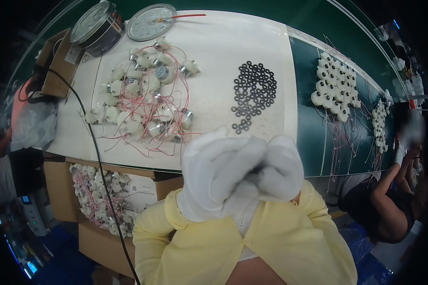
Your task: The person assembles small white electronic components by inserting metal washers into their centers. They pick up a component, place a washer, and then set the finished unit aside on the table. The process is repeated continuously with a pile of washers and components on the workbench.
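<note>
Both of my hands wear white gloves and are brought together before my chest, past the near edge of the table. My left hand (pixel 209 166) is closed, its fingers curled toward the other glove. My right hand (pixel 281 166) is closed too and touches it. Between them is a dark gap, and whatever they may hold is hidden. Beyond my hands, a patch of small black rings (pixel 255 88) lies on the white table sheet (pixel 214 57). To their left is a tangled heap of small motors (pixel 150 83) with cream plastic housings and red and pink wires.
At right, cream parts (pixel 335 85) with black rings stand in rows on the green tabletop (pixel 306 118). A tub (pixel 100 31), its round lid (pixel 150 23) and a cardboard box (pixel 64 66) sit far left. A black cable (pixel 92 137) crosses a carton (pixel 62 190) of motors. Another person's arm (pixel 387 185) is at right.
</note>
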